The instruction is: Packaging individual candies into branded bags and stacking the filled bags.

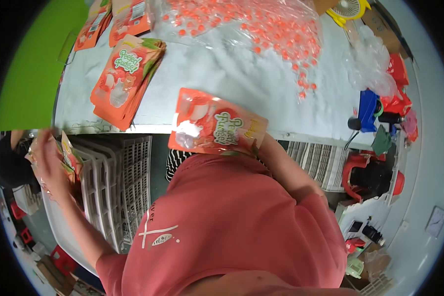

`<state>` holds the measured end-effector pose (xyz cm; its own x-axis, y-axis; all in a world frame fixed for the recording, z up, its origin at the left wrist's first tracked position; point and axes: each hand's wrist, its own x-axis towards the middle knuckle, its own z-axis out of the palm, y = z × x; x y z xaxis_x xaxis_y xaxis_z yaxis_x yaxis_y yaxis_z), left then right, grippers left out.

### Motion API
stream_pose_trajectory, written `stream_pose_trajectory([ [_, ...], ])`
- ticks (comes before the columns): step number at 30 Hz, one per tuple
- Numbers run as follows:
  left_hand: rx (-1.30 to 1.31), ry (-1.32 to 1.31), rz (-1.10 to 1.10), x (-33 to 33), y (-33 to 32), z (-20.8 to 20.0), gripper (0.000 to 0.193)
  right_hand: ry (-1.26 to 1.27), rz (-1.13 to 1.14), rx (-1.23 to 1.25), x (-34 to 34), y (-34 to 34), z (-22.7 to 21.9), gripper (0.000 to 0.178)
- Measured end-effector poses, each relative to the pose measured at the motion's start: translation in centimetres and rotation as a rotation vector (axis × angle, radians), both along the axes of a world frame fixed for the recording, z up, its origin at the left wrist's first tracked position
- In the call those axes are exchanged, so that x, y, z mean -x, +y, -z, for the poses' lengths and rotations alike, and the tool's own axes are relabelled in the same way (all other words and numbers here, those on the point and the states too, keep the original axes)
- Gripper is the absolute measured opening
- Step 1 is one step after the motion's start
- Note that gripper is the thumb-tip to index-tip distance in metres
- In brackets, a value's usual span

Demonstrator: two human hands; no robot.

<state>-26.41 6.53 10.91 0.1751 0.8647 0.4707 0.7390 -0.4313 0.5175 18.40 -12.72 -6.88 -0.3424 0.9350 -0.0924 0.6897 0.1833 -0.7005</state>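
My right hand [263, 146] grips the top end of an orange candy pouch [197, 126], which lies sideways over the table's front edge. The pouch hides most of the fingers. On the left, my left hand [50, 165], somewhat blurred, has its fingers stretched out beside more pouches [70, 154] standing in a white plastic crate [91, 182]. Whether it touches them is hard to see. A stack of the same pouches [123, 81] rests on the white-covered table [192, 69], with two further stacks behind it, one being the pouch pile [129, 22] at the far edge.
Many small red-orange candies [281, 34] in clear plastic spread across the table's far side. A yellow fan [348, 10] and a clear plastic bag [370, 59] are at the far right. A blue device [368, 109] sits at the right edge. A green panel [39, 64] stands left.
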Motion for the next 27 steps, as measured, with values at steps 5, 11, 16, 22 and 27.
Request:
stream_pose_trajectory([
  [5, 0.141, 0.377, 1.040, -21.9, -10.5, 4.5, 0.079, 0.921, 0.294, 0.193, 2.0, -1.5, -4.7, 0.046],
  [11, 0.217, 0.294, 1.094, -27.3, -11.6, 8.6, 0.088, 1.172, 0.328, 0.491, -0.4, -5.9, -5.6, 0.048],
  [16, 0.123, 0.332, 1.098, -28.7, -12.6, 9.5, 0.076, 1.407, 0.160, 0.354, -0.8, -5.8, -5.1, 0.042],
  [22, 0.211, 0.382, 1.097, -28.3, -12.6, 11.3, 0.052, 0.940, 0.265, 0.515, -2.5, -6.3, -2.8, 0.039],
  [27, 0.087, 0.392, 1.090, -29.7, -15.2, 8.6, 0.063, 1.234, 0.234, 0.374, -3.5, -9.1, -6.2, 0.043],
])
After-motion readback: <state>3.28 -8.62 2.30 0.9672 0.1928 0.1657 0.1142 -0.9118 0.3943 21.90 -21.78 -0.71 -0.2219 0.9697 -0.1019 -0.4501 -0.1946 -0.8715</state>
